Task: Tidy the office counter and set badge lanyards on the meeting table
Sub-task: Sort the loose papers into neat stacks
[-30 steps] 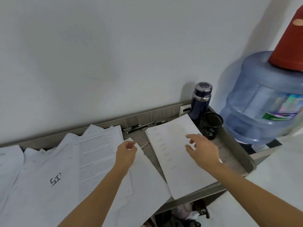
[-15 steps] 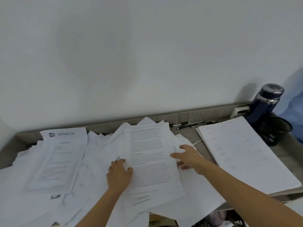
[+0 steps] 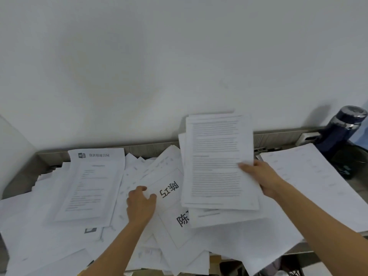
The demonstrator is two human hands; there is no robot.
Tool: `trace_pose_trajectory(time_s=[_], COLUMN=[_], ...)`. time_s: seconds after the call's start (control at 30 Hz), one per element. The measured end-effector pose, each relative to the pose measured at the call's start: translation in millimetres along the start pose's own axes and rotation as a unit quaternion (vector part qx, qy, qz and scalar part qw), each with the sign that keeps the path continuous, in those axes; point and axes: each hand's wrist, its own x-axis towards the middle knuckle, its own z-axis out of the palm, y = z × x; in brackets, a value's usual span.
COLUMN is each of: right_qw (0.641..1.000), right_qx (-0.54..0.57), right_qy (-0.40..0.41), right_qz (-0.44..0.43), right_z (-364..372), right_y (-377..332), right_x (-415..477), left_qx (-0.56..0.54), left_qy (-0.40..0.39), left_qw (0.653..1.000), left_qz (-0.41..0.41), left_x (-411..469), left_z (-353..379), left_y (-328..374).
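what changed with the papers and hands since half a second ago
The right hand has gripped the printed stack and lifted its far end off the pile. That uncovered a sheet with large characters, which the left hand now touches. The blue flask and the neat stack on the right stayed put.

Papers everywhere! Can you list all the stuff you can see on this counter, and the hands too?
Loose papers: many, white, scattered across the counter, overlapping.
Sheet with large black characters: one, white, centre, beside the left hand.
Printed sheets: a few, white, lifted on the right.
Neat stack: one, white, right side.
Flask: one, dark blue with silver bands, back right corner.
Pens: dark, count unclear, along the back edge.
Counter: one, grey wood-grain.
Left hand: resting on the loose papers.
Right hand: gripping the printed sheets.
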Motion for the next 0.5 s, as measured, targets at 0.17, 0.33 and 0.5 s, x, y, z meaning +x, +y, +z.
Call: trace_pose_trajectory(time_s=[0.17,0.33,0.5], right_qw=[0.995,0.967,0.959], right_qx=[-0.096,-0.248,-0.275], right_qy=[0.005,0.021,-0.062], right_qz=[0.021,0.05,0.032], right_z=[3,30,51], right_y=[3,50,46], right_x=[-3,-10,-6], left_qx=[0.038,0.118,-0.139], left_qy=[-0.024,-0.001,-0.025], left_qw=[0.999,0.993,0.987], left_qz=[0.023,0.004,-0.079], left_x=[5,27,38], left_z=[0,-17,-19], left_y=[0,2,5])
